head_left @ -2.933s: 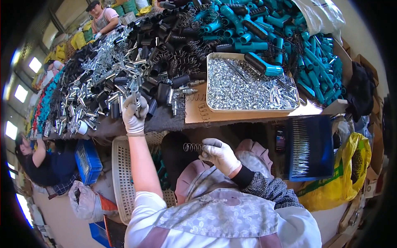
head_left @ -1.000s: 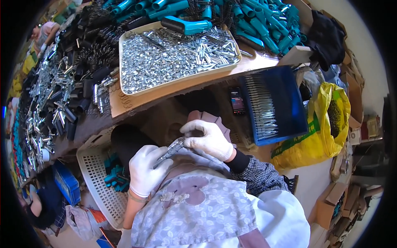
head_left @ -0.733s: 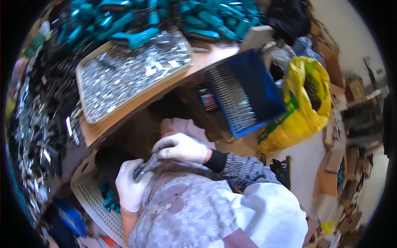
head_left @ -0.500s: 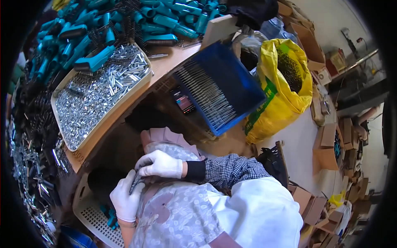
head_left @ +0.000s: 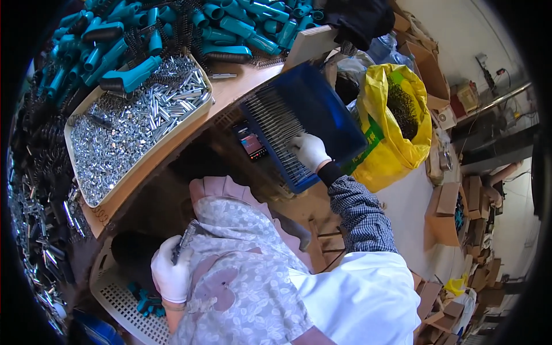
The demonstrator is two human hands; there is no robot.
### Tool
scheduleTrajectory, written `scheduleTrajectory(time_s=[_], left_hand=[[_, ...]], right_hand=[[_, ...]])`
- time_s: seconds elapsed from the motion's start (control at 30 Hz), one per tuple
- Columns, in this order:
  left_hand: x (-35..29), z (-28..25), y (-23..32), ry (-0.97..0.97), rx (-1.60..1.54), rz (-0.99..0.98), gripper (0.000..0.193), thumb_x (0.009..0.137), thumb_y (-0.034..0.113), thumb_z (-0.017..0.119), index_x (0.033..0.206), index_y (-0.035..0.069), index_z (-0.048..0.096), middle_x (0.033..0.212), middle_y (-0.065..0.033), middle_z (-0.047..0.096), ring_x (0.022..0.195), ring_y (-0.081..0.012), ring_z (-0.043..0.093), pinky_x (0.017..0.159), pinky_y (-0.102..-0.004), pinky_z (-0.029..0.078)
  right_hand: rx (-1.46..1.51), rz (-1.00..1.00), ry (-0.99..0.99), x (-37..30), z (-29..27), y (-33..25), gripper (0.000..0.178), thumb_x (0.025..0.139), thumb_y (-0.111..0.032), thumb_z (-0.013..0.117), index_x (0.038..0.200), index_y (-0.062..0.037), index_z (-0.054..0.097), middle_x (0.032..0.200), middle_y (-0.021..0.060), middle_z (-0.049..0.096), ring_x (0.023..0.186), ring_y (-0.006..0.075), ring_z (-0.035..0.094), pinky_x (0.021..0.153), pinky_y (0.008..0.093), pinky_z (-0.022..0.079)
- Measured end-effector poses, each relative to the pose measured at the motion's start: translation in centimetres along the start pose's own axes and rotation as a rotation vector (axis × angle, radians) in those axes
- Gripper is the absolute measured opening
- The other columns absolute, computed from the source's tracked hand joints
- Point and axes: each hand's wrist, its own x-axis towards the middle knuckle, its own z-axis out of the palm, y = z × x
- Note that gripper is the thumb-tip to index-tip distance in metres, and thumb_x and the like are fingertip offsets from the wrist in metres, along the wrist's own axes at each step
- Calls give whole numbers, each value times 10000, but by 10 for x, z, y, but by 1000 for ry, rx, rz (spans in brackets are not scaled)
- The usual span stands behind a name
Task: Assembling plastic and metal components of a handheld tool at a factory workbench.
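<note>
My left hand (head_left: 170, 270), in a white glove, is closed around a small dark grey metal part (head_left: 186, 237) above my lap. Its narrow end sticks up past the fingers. My right hand (head_left: 311, 152), also gloved, reaches into a blue bin (head_left: 339, 123) at the upper middle. Its fingers are bent and drawn together at the thin metal rods (head_left: 276, 123), which lie side by side in a row along the bin's left part. The fingertips touch the row, and the glove covers some of the rods.
A cream tray (head_left: 150, 153) of small metal pieces and pins stands on the wooden bench at left. Teal handles (head_left: 236, 26) are piled behind it. Right of the bin stands a yellow sack (head_left: 397, 158). A phone (head_left: 251, 144) lies beside the bin; a white basket (head_left: 123, 302) is below left.
My right hand has left the metal part at my left hand and moved up and right to the rods in the blue bin. My left hand stays over my lap, still holding the part.
</note>
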Motion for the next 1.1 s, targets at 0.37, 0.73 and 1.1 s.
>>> scheduleTrajectory(time_s=[0.37,0.73,1.1], left_hand=[[-11,-1,-10,91,7,32,299,741,80,777,1017,4,690,942,-197,708,871,-378,672,792,-410,529],[-8,-11,-7,50,-147,-64,315,761,70,752,1053,-31,689,939,-193,720,834,-288,700,778,-356,536],[-12,-26,4,201,-425,-158,382,804,8,711,1174,-51,634,973,-113,708,899,-164,661,817,-291,532]], right_hand=[[-237,-59,-166,5,13,-9,187,869,-141,587,973,-66,723,975,175,693,954,381,679,830,477,549],[291,19,261,25,-56,-35,191,865,-202,725,867,-21,664,759,173,702,679,328,692,632,399,557],[2183,109,-719,-23,-19,-315,172,904,-17,642,1063,-31,577,1122,172,676,942,250,708,840,359,584]])
